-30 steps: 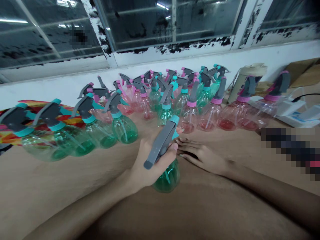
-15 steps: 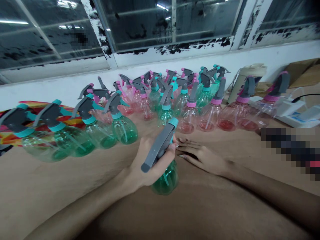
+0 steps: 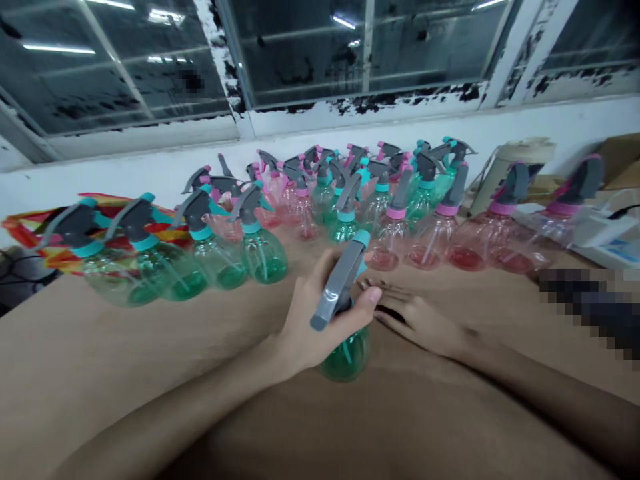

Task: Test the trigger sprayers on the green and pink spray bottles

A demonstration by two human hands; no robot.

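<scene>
My left hand [image 3: 313, 320] is wrapped round the neck of a green spray bottle [image 3: 346, 353] with a grey trigger head and teal nozzle, which stands on the brown table [image 3: 150, 347]. Its base rests on the table surface. My right hand [image 3: 417, 319] lies flat on the table just right of the bottle, fingers stretched out toward it, holding nothing.
A curved row of green spray bottles [image 3: 260, 250] and pink spray bottles [image 3: 440, 230] fills the far side of the table below the windows. A red and yellow cloth [image 3: 45, 233] lies at far left. A beige jug [image 3: 510, 167] and white items stand at right.
My left hand and the green bottle have shifted slightly right and away from me; the view has panned a little left. My right hand stays flat.
</scene>
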